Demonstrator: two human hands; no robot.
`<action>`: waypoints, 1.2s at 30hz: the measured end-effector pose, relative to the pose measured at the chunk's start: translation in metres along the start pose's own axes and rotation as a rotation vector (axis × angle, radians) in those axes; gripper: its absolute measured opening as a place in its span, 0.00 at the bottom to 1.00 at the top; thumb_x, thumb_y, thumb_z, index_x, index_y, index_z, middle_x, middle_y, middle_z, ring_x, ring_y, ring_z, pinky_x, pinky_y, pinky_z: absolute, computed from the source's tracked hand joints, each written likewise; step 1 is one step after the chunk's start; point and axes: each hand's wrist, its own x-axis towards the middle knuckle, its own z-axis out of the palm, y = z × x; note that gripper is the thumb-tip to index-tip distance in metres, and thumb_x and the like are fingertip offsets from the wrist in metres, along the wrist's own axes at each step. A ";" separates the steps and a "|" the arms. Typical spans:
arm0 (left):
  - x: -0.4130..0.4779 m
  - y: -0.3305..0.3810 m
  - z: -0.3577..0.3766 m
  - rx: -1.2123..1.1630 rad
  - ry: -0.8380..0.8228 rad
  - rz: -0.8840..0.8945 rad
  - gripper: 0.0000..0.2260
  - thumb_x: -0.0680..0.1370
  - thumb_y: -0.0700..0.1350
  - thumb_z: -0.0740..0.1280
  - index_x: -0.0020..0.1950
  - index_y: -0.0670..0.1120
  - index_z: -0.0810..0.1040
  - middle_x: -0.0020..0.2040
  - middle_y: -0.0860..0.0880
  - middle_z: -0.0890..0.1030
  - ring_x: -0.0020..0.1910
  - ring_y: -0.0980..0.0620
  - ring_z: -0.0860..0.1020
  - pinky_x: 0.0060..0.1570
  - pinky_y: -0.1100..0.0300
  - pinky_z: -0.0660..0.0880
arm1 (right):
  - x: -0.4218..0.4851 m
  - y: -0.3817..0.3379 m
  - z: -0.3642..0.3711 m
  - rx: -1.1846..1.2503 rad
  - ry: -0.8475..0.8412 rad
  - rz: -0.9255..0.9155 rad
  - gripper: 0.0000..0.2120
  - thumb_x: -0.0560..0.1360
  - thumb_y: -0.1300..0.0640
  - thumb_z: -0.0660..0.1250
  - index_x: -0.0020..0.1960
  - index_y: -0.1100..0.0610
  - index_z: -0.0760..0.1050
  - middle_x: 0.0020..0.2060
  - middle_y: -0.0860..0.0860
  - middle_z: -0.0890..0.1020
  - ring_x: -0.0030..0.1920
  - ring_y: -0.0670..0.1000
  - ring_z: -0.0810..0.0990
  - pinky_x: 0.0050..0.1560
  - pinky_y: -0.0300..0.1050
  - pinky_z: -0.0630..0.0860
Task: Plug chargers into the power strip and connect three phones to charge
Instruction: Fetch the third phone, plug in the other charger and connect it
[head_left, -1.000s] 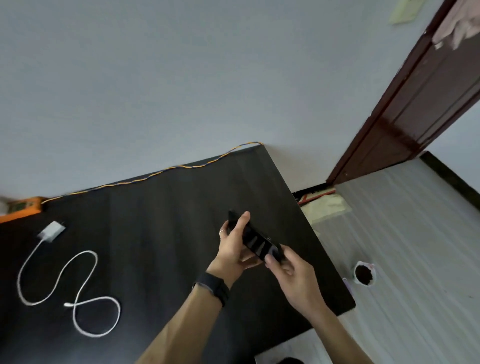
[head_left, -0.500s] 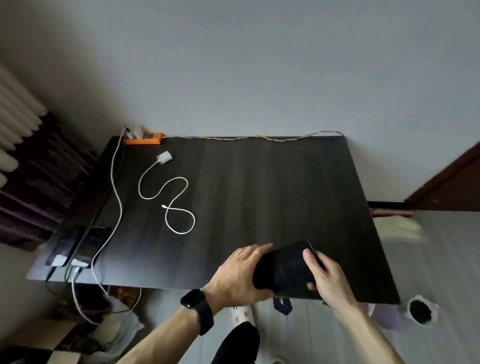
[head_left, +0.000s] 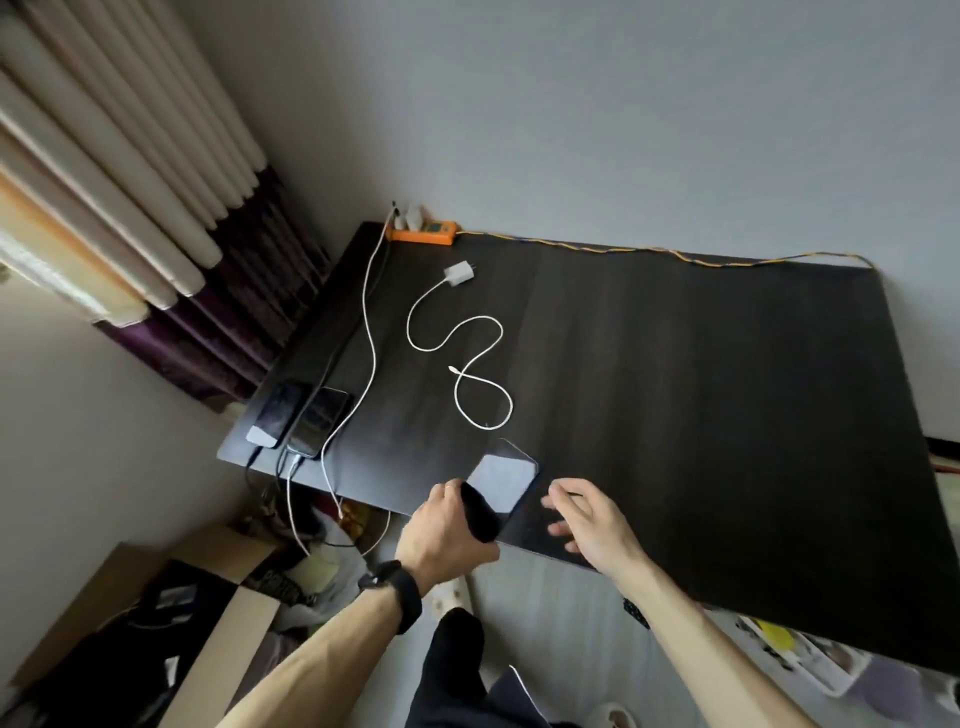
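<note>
while left hand (head_left: 448, 535) fingers clasp a glossy flat phone (head_left: 500, 483), right hand (head_left: 592, 522) fingers splayed, matte dark table (head_left: 701, 374)

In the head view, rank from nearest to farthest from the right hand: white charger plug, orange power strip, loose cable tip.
From the right hand:
1. Loose cable tip, mid-table.
2. White charger plug, farther back.
3. Orange power strip, far edge by the wall.

Your phone (head_left: 503, 480) shows a glossy glass face; the table (head_left: 675, 374) is matt dark woodgrain, the charger cable (head_left: 470, 364) smooth white plastic.
</note>
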 end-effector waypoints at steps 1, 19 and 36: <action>0.015 -0.017 -0.008 -0.019 0.004 -0.070 0.30 0.55 0.61 0.68 0.54 0.53 0.73 0.51 0.54 0.75 0.48 0.50 0.80 0.47 0.53 0.80 | 0.011 0.000 0.011 -0.026 0.004 0.011 0.10 0.80 0.44 0.63 0.57 0.48 0.76 0.54 0.45 0.84 0.45 0.47 0.84 0.47 0.46 0.79; 0.195 -0.186 -0.053 0.102 -0.086 -0.294 0.42 0.67 0.61 0.74 0.71 0.39 0.63 0.68 0.41 0.65 0.70 0.41 0.63 0.69 0.51 0.67 | 0.138 0.023 0.147 -0.997 -0.061 0.390 0.41 0.78 0.36 0.58 0.80 0.42 0.36 0.79 0.48 0.32 0.79 0.61 0.35 0.72 0.72 0.57; 0.227 -0.190 -0.078 -0.024 -0.197 -0.222 0.37 0.72 0.64 0.67 0.72 0.41 0.64 0.70 0.40 0.68 0.71 0.39 0.66 0.70 0.48 0.65 | 0.177 -0.059 0.144 -0.803 -0.042 0.383 0.32 0.78 0.41 0.63 0.78 0.50 0.62 0.76 0.52 0.66 0.73 0.54 0.68 0.72 0.48 0.66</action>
